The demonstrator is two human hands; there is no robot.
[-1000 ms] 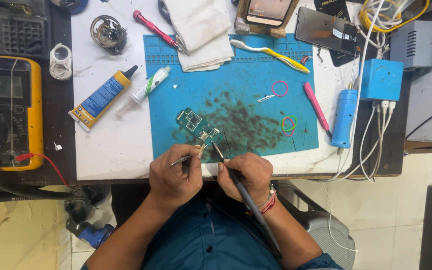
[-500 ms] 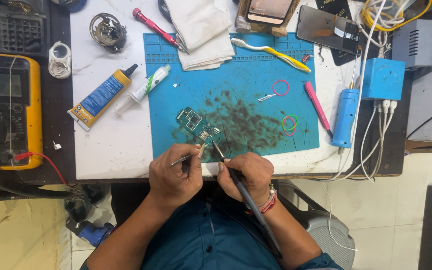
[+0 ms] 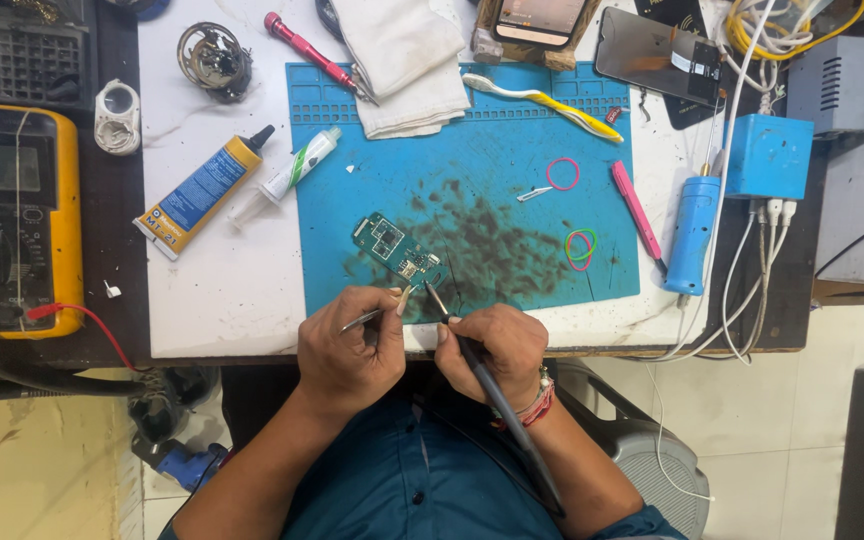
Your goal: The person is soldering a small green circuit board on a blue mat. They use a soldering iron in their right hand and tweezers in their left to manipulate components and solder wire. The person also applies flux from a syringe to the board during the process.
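A small green circuit board [image 3: 397, 250] lies tilted on the stained blue work mat [image 3: 492, 140], near its front edge. My left hand [image 3: 352, 350] grips metal tweezers [image 3: 377, 314] whose tips point at the board's near corner. My right hand [image 3: 492, 345] holds a dark soldering iron [image 3: 497, 400] like a pen, its thin tip touching the same corner of the board. Both hands rest at the table's front edge, close together.
On the white table lie a yellow-blue glue tube [image 3: 202, 190], a small white-green tube [image 3: 297, 165], a red screwdriver [image 3: 312, 50], a white cloth [image 3: 402, 60], a yellow toothbrush [image 3: 547, 100], rubber bands [image 3: 564, 173], a pink pen [image 3: 637, 210], a blue cylinder tool [image 3: 694, 230]. A yellow multimeter [image 3: 12, 220] sits left.
The hands hold nearly the same pose; the iron's tip and tweezers stay at the board's near corner with only slight shifts.
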